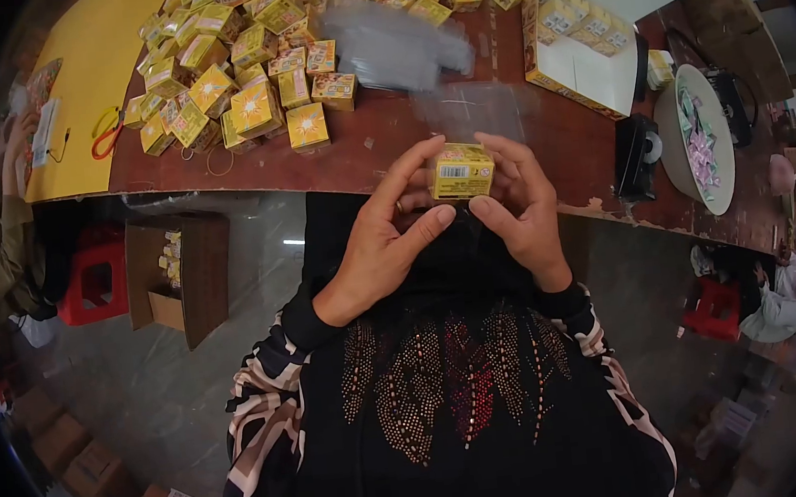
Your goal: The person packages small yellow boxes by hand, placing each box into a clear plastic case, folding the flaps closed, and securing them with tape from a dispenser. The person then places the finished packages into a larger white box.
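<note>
We see a small yellow box (462,173) at the centre of the frame, gripped between the left hand (385,231) and the right hand (531,216), each half-curled with fingers and thumb around one side. Above it, we see blurred clear plastic (393,43) beside heaped yellow boxes (255,109); at the upper right, an open carton (580,63) and, lower, a white bowl (670,131).

The person wears a black top (497,483) with feather-shaped motifs (412,391) of small gold-toned dots across the chest, the middle feather (469,381) dotted in red. The sleeves (264,424) mix black, cream and dusky brown patches, ending in plain black cuffs (308,324).
</note>
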`<state>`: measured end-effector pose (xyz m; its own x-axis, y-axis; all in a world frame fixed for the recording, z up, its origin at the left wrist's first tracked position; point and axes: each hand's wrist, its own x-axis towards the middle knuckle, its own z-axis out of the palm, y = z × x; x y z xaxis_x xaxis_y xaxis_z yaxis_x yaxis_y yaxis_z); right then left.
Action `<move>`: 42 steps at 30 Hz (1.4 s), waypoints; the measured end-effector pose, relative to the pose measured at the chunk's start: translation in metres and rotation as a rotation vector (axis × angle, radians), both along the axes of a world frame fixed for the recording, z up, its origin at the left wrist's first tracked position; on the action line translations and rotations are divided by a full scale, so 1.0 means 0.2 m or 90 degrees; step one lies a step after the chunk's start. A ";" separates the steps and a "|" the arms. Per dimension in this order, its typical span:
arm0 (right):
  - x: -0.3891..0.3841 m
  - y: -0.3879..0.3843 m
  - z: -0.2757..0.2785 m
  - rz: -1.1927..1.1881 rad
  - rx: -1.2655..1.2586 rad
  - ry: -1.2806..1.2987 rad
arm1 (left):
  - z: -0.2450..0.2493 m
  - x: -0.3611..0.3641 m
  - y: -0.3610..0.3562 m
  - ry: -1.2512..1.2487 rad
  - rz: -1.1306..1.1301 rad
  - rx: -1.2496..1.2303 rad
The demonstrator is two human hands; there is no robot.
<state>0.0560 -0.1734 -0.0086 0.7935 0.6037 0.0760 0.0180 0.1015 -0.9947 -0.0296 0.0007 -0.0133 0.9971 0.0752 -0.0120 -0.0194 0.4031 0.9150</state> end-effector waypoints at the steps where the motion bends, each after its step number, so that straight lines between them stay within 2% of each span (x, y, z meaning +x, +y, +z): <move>1: -0.02 0.00 -0.02 -0.011 0.009 0.022 | -0.01 0.00 0.00 0.007 -0.021 -0.006; 5: -0.02 -0.01 -0.08 0.016 0.002 -0.022 | -0.04 -0.02 0.01 0.039 -0.086 -0.015; 9: -0.03 0.01 -0.09 -0.003 0.035 -0.054 | -0.05 0.00 0.01 -0.043 -0.028 0.087; 11: -0.04 0.03 -0.10 -0.021 0.070 -0.038 | -0.07 0.00 0.02 -0.043 -0.039 -0.025; 14: -0.02 0.04 -0.10 -0.052 0.109 -0.108 | -0.08 0.00 0.01 -0.049 -0.001 -0.089; 17: 0.04 0.01 -0.09 -0.016 0.126 -0.064 | -0.06 -0.01 0.00 -0.022 -0.007 -0.092; 19: 0.10 0.00 -0.10 0.088 0.080 -0.139 | -0.02 -0.02 0.00 -0.001 -0.013 -0.082; 20: 0.10 -0.01 -0.09 0.088 0.079 -0.139 | -0.01 -0.02 0.00 0.019 -0.020 -0.071; 22: 0.06 0.01 0.03 0.092 0.020 0.072 | -0.03 -0.02 0.00 -0.001 -0.011 -0.031; 26: 0.07 0.01 0.07 0.096 -0.006 0.069 | -0.01 -0.02 -0.01 -0.029 0.001 0.035; 29: 0.10 0.00 0.06 0.084 -0.006 0.033 | 0.00 -0.02 -0.02 -0.035 -0.002 0.028; 35: 0.11 0.02 0.09 0.046 -0.004 0.113 | -0.01 -0.03 -0.01 -0.035 -0.014 0.010; 39: 0.12 0.00 0.02 0.068 -0.009 0.016 | 0.00 -0.03 -0.02 -0.012 -0.033 -0.013; 42: 0.11 -0.01 -0.02 0.059 0.005 -0.056 | -0.04 -0.03 -0.01 -0.062 -0.007 0.064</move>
<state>0.0790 -0.1750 -0.0123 0.7243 0.6734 0.1483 0.0960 0.1145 -0.9888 -0.0353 -0.0023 -0.0218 0.9939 0.0607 0.0920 -0.1064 0.3107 0.9445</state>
